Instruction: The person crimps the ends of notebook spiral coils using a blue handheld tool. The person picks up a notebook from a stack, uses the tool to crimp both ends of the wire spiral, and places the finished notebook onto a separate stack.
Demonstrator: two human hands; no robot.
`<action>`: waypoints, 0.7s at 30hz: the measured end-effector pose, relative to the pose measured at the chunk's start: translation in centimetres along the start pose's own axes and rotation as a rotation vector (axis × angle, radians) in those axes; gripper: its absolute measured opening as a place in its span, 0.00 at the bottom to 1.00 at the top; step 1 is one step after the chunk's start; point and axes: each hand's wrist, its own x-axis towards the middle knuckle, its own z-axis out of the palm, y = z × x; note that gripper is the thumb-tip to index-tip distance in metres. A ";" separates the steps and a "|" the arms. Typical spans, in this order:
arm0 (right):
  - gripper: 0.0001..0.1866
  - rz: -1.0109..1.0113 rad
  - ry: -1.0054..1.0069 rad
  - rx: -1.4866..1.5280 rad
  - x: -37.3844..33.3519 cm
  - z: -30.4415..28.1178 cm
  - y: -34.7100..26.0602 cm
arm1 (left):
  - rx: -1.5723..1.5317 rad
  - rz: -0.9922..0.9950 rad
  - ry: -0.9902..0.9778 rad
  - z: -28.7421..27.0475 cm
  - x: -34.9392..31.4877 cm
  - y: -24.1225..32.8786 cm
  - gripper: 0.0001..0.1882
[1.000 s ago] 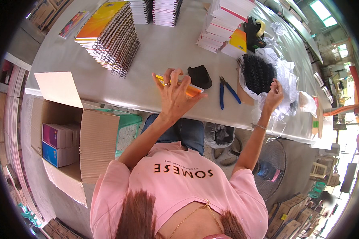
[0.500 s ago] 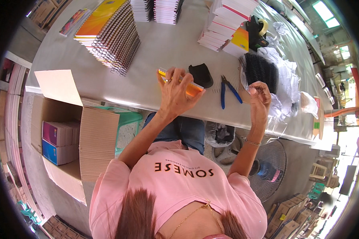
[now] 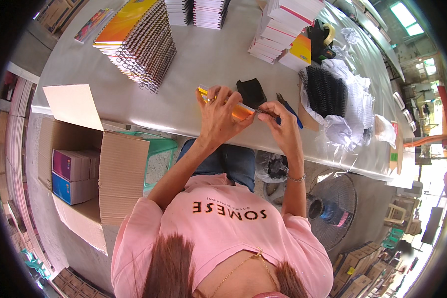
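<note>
- Blue-handled pliers [image 3: 291, 111] lie on the desk [image 3: 203, 59]; the right hand [image 3: 282, 128] partly obstructs them.
- Left of pliers: black object [image 3: 251, 92], kind undetermined.
- Right of pliers: black wire coils [image 3: 326, 91] against white wrapping [image 3: 358, 102].
- Beyond pliers: book stack [image 3: 278, 35], tape dispenser [image 3: 320, 42].
- Well left of pliers: spiral-bound stack [image 3: 139, 44], open carton [image 3: 124, 179].
- Booklet [image 3: 242, 112]: left of pliers, gripped by the left hand [image 3: 217, 116].
- Right grip: fingertips pinching a thin dark wire piece [image 3: 260, 110] at the booklet's end.
- Booklet appearance: orange and yellow, largely covered by fingers.
</note>
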 end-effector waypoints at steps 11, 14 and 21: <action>0.11 -0.036 0.065 -0.027 -0.5 0.7 0.6 | 0.009 0.021 0.021 0.0 0.3 0.0 0.20; 0.10 -0.106 0.069 -0.086 -0.6 0.8 1.5 | 0.018 0.027 0.037 0.1 0.4 0.1 0.20; 0.07 -0.110 0.094 -0.132 -0.2 0.8 0.9 | 0.028 0.037 0.001 -0.3 0.5 0.0 0.21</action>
